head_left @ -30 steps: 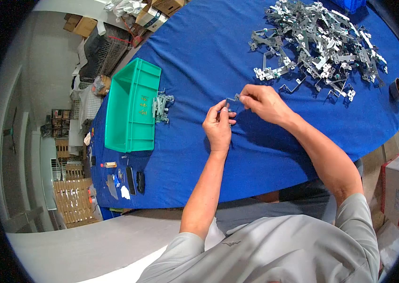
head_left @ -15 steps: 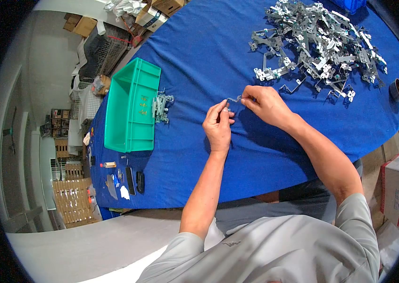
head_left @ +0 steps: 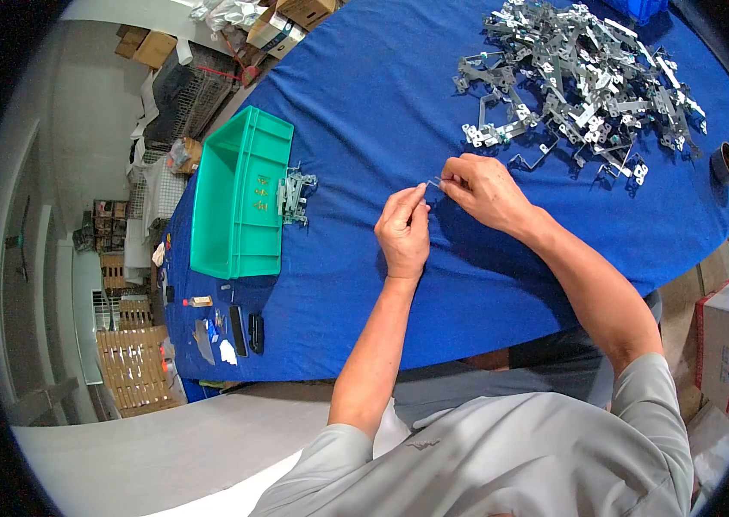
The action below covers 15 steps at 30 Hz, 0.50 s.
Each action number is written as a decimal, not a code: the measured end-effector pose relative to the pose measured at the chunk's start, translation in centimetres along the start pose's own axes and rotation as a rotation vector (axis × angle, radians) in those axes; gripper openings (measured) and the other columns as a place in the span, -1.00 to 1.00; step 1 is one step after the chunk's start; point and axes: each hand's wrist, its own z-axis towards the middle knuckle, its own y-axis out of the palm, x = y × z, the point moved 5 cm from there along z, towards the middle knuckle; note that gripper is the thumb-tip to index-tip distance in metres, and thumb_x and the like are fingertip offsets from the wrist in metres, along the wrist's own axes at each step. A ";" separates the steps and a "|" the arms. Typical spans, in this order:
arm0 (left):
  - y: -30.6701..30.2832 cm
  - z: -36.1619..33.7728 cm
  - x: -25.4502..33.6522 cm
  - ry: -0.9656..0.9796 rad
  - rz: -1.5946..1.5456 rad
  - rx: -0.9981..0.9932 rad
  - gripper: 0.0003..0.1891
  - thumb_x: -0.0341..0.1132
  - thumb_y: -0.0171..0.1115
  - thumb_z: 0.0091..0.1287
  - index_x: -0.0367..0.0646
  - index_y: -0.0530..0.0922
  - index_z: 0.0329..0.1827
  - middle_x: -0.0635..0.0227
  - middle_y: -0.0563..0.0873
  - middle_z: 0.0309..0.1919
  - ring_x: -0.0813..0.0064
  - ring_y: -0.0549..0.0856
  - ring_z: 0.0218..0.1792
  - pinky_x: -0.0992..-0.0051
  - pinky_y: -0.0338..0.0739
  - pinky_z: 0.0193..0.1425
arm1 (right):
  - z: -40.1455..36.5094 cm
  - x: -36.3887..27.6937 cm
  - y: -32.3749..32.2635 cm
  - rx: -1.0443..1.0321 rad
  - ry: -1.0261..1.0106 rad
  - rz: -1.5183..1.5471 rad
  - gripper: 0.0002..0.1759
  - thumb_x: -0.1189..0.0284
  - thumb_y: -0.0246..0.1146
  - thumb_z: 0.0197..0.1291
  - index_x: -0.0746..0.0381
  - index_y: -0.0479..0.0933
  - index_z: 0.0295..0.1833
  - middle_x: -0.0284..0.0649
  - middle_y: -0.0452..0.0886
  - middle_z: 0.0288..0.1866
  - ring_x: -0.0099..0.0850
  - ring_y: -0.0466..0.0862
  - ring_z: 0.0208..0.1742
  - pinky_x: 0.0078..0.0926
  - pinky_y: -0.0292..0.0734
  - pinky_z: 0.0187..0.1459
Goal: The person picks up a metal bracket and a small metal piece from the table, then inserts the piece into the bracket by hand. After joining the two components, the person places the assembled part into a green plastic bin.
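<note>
Over the middle of the blue cloth, my left hand (head_left: 402, 231) and my right hand (head_left: 487, 191) nearly meet. A small bent metal bracket (head_left: 434, 182) spans the short gap between their fingertips. My right thumb and fingers pinch one end of it, and most of that end is hidden. The left thumb and forefinger close on the other end. Up and to the right lies a large heap of silvery metal brackets (head_left: 588, 103). A smaller stack of brackets (head_left: 295, 196) rests to the left, against a green plastic crate.
The green crate (head_left: 264, 241) stands on the left of the table, with small brass-coloured bits by its wall. Nearer me on that side lie a small bottle (head_left: 199, 302) and black objects (head_left: 256, 333). A round dark cup (head_left: 726, 164) is at the far right.
The bracket has turned between my fingers, so less of it shows. My left hand has shifted slightly right, its fingers closer together. The right hand has hardly moved.
</note>
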 end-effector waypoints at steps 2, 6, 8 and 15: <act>0.1 -0.1 0.1 0.095 0.084 -0.033 -0.75 -0.59 0.21 0.41 -0.22 0.78 0.03 0.23 0.78 -0.12 0.52 0.78 -0.31 0.57 0.70 -0.32 | 0.0 -0.1 -0.3 0.070 -0.043 0.003 -0.81 0.40 0.33 0.32 0.34 0.59 -0.17 -0.13 0.64 -0.43 -0.26 0.64 -0.41 -0.27 0.51 -0.32; 0.1 -0.1 -0.1 -0.119 -0.063 -0.040 -0.77 -0.55 0.19 0.48 -0.28 0.73 0.10 0.22 0.78 -0.09 0.54 0.80 -0.28 0.60 0.71 -0.31 | 0.5 -0.3 -1.4 0.096 0.116 0.222 -0.80 0.38 0.27 0.40 0.33 0.61 -0.14 -0.24 0.62 -0.45 -0.46 0.56 -0.45 -0.38 0.45 -0.38; -0.2 -0.2 -1.3 -0.286 -0.214 0.036 -0.77 -0.51 0.17 0.52 -0.31 0.69 0.14 0.21 0.78 -0.10 0.53 0.80 -0.28 0.59 0.71 -0.33 | 0.5 0.5 -0.8 -0.009 0.228 0.318 -0.75 0.34 0.23 0.47 0.34 0.62 -0.14 -0.29 0.63 -0.47 -0.58 0.53 -0.44 -0.44 0.43 -0.39; -0.2 -0.3 -1.6 -0.355 -0.282 0.052 -0.77 -0.48 0.17 0.54 -0.32 0.68 0.16 0.25 0.78 -0.09 0.56 0.79 -0.28 0.62 0.72 -0.33 | 0.1 0.0 0.7 -0.153 0.193 0.272 -0.73 0.33 0.23 0.47 0.34 0.63 -0.14 -0.21 0.66 -0.48 -0.50 0.63 -0.44 -0.37 0.49 -0.37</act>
